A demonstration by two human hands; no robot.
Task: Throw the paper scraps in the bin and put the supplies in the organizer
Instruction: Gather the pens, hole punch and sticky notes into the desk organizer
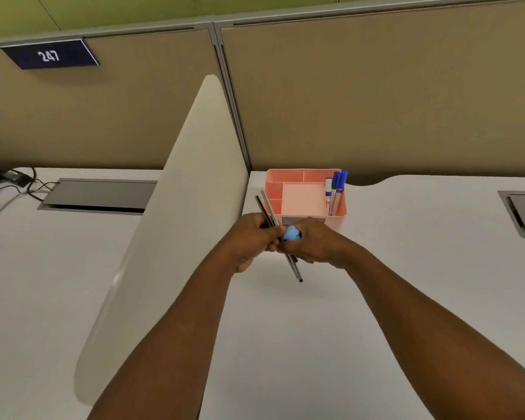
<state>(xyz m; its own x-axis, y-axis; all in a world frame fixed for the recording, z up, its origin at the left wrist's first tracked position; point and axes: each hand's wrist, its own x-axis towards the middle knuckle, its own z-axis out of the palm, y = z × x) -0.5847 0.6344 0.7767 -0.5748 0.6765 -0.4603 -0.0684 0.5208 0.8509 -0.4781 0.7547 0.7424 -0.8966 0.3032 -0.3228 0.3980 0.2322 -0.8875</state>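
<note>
Both hands meet just in front of the organizer (305, 195). The left hand (250, 241) curls round two dark pencils (269, 212), whose tips slant up toward the organizer's left wall while the other ends jut down past the right hand (311, 241). The right hand curls round something light blue (292, 233), likely a crumpled scrap or an eraser; I cannot tell which. It also touches the pencils.

Markers (335, 189) stand in the organizer's right slot. No bin is in view.

Risks, as I judge them: two things crowded between two hands may slip during a handover, and a pencil could fall and roll off the desk (406, 298). If blue thing is paper, it may land in the organizer by mistake.
</note>
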